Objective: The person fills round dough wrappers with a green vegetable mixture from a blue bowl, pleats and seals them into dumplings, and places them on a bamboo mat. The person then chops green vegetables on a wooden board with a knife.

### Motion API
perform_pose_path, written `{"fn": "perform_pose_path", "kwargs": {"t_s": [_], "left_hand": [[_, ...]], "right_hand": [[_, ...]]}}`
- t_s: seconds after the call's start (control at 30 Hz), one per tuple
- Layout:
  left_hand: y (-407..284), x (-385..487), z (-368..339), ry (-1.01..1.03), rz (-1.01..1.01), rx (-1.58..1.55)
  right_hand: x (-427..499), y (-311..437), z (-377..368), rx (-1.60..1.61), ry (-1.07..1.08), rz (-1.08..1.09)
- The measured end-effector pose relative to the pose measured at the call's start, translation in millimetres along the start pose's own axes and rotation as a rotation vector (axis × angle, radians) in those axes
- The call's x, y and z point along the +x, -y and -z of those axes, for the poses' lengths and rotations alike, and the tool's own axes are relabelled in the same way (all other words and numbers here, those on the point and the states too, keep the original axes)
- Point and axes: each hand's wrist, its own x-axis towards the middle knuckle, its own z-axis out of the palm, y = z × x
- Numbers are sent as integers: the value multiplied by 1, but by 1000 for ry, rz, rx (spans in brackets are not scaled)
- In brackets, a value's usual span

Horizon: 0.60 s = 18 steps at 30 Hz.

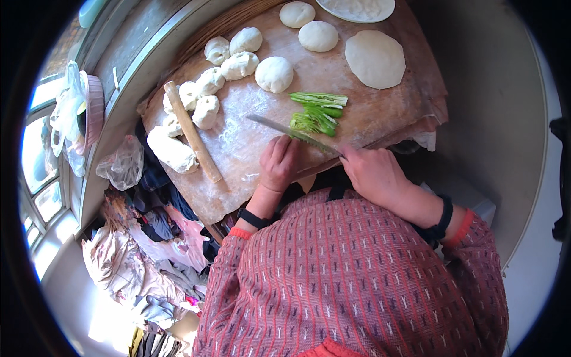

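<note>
My right hand (363, 167) grips the handle of a kitchen knife (283, 128), whose blade points left over the floured wooden board (241, 169). Bent fingers of my left hand (280, 160) rest close against the blade's near side; what lies under them is hidden. Just beyond the blade are cut green pepper strips (314, 118), with longer pepper pieces (319, 99) behind them. Several dough lumps (239, 66) lie across the board's left part. A flattened dough round (374, 59) sits at the far right, near smaller dough discs (318, 36).
A wooden rolling pin (192, 131) lies at the left beside a long dough piece (171, 149). A plate of flour (359, 8) stands at the far edge. Left of the board are a plastic bag (122, 163), a pink basket (93, 107) on the window ledge, and heaped cloths (120, 259).
</note>
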Motion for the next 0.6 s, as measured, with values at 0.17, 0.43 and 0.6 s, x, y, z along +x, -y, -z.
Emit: {"fn": "perform_pose_path", "kwargs": {"t_s": [0.17, 0.43, 0.6], "left_hand": [[0, -2, 0, 39, 24, 16], [2, -2, -1, 18, 5, -15], [0, -3, -1, 41, 29, -4]], "right_hand": [[-8, 2, 0, -70, 113, -24], [13, 1, -15, -135, 44, 66], [23, 3, -23, -96, 0, 33]]}}
